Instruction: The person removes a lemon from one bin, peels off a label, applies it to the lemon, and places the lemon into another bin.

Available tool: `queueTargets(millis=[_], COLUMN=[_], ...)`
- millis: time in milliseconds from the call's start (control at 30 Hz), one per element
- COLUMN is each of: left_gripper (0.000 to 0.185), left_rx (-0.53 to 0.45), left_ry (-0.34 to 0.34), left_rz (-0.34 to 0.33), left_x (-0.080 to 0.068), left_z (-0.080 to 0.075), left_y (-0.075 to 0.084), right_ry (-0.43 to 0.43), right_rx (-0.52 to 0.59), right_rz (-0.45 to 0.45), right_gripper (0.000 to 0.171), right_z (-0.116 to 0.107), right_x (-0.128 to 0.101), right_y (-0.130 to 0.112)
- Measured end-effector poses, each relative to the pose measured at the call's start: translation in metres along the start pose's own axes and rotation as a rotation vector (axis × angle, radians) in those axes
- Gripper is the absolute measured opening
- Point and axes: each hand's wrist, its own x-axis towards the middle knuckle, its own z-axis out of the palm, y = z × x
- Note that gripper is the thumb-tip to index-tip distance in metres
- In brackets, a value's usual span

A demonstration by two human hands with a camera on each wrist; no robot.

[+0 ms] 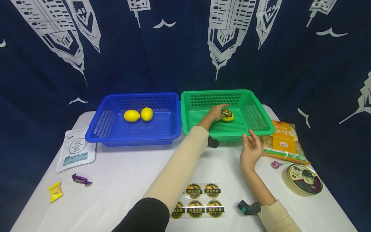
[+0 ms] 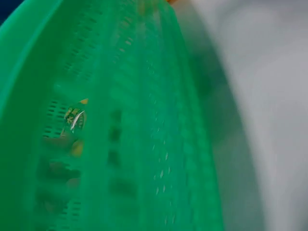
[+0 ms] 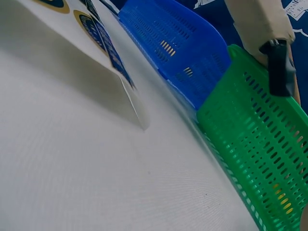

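A yellow lemon (image 1: pixel 227 116) with a dark and gold round sticker on its upper side sits inside the green basket (image 1: pixel 261 131). My left hand (image 1: pixel 215 112) reaches over the near rim and lies against the lemon's left side, one finger stretched along its far side; the thumb is hidden. Through the mesh, the left wrist view catches the sticker on the lemon (image 2: pixel 75 117). At the basket's near right rim is my right hand (image 1: pixel 251 149), palm up, fingers loosely bent with tips near the rim. Two plain lemons (image 1: pixel 131 116) lie in the blue basket (image 1: pixel 133 140).
A sheet of round stickers (image 1: pixel 204 201) lies at the front. On the right are an orange food bag (image 1: pixel 285 141), a lollipop (image 1: pixel 275 165) and a round tin (image 1: pixel 302 179). A white pouch (image 1: pixel 76 149), purple candy (image 1: pixel 81 179) and yellow candy (image 1: pixel 56 192) lie left.
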Motion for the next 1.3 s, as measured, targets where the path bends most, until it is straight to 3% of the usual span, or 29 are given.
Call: queueTargets(millis=[133,267,367,533,633,733,833,967,1133,1200,1300], left_gripper=[0.056,0.054,0.049,0.041,0.038,0.036,0.035,0.038,0.052,0.057,0.063], left_rx=[-0.011,-0.031,-0.089,-0.171,-0.175,-0.157,-0.146,-0.149,-0.164,-0.152,-0.109], left_ry=[0.025,0.085,0.114,0.180,0.256,0.327,0.366,0.365,0.308,0.284,0.250], left_rz=[0.048,0.198,0.314,0.456,0.484,0.453,0.387,0.313,0.273,0.268,0.259], left_x=[-0.010,-0.044,-0.086,-0.176,-0.228,-0.274,-0.309,-0.340,-0.364,-0.370,-0.378], left_z=[-0.019,-0.045,-0.066,-0.088,-0.091,-0.082,-0.062,-0.026,0.009,0.018,0.028], left_y=[-0.013,-0.023,-0.028,-0.045,-0.062,-0.081,-0.101,-0.129,-0.156,-0.164,-0.174], right_ry=[-0.006,-0.014,-0.011,0.007,0.015,-0.035,-0.181,-0.500,-0.942,-1.062,-1.177], right_rx=[0.008,0.016,0.022,0.008,-0.013,-0.038,-0.051,-0.111,-0.222,-0.252,-0.283], right_rz=[0.002,0.012,0.024,0.039,0.026,-0.042,-0.142,-0.226,-0.215,-0.204,-0.216], right_gripper=[0.032,0.032,0.032,0.031,0.028,0.023,0.019,0.018,0.023,0.025,0.028], right_z=[0.001,0.002,0.003,0.004,0.006,0.009,0.016,0.028,0.041,0.045,0.050], right_x=[0.000,0.000,0.001,0.001,-0.003,-0.014,-0.031,-0.059,-0.099,-0.112,-0.125], right_y=[0.001,0.002,0.003,0.001,-0.001,-0.006,-0.010,-0.011,-0.009,-0.007,-0.003])
